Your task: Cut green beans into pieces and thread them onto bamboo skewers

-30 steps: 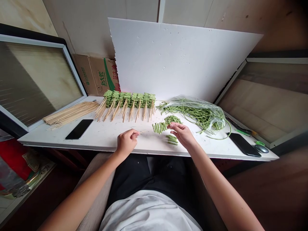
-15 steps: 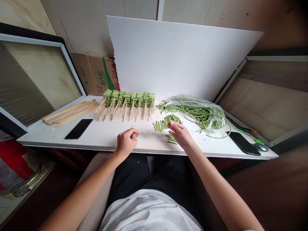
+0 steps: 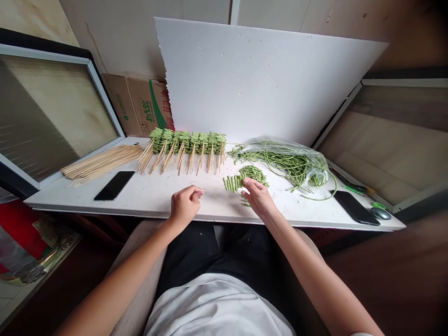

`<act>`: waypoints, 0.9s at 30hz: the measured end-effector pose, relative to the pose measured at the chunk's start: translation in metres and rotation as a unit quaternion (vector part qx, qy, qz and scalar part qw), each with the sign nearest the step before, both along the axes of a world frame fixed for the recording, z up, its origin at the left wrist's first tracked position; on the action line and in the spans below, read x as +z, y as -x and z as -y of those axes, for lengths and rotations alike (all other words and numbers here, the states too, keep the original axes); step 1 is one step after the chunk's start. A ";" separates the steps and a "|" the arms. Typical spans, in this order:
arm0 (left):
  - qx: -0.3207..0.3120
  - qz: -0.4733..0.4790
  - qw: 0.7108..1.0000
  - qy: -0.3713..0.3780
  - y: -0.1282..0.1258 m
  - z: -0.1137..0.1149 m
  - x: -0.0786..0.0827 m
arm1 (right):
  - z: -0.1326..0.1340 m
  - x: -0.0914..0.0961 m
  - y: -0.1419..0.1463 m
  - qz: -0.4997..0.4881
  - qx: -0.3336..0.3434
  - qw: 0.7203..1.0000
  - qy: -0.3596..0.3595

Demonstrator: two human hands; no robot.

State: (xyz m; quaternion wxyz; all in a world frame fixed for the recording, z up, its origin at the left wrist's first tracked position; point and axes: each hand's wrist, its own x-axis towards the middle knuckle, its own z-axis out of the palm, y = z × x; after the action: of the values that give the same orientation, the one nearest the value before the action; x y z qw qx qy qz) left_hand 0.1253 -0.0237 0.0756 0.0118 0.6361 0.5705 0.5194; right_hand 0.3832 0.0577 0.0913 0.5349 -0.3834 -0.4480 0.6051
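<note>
My left hand [image 3: 185, 205] is closed around the blunt end of a thin wooden skewer [image 3: 211, 188], which points right. Several short green bean pieces [image 3: 233, 183] sit side by side across the skewer's far part. At that far end my right hand [image 3: 258, 195] pinches the last bean piece between thumb and fingers; the skewer's tip is hidden there. Just behind the right hand lies a pile of cut bean pieces [image 3: 257, 173] on the white table [image 3: 150, 196]. A few more cut pieces [image 3: 245, 201] show partly beneath the right hand.
Stacked bean skewers [image 3: 189, 142] line the back, sticks facing me. Bare skewers [image 3: 103, 162] and a phone [image 3: 114, 185] lie left. Long beans in a plastic bag [image 3: 297, 163], another dark phone [image 3: 355, 207] and a computer mouse [image 3: 380, 213] are right. A white board [image 3: 266, 84] stands behind.
My right hand has shifted slightly left and now covers more of the loose pieces beneath it. My left hand keeps its grip on the skewer, nearly still.
</note>
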 end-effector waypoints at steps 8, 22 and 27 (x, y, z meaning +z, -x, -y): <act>0.007 0.030 0.999 0.017 0.009 -0.009 -0.003 | -0.022 0.018 -0.047 0.236 0.054 0.959 -0.147; 0.025 0.024 0.999 0.022 0.015 -0.014 -0.009 | -0.035 -0.002 -0.061 0.565 0.060 0.771 -0.286; 0.025 0.027 0.999 0.021 0.016 -0.014 -0.010 | -0.034 -0.001 -0.059 0.577 0.051 0.768 -0.274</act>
State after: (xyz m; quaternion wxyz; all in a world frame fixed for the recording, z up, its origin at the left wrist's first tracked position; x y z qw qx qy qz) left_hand 0.1090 -0.0096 0.0659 0.0271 0.6071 0.5967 0.5241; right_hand 0.4421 0.0916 0.0900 0.2266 -0.4738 -0.8380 0.1481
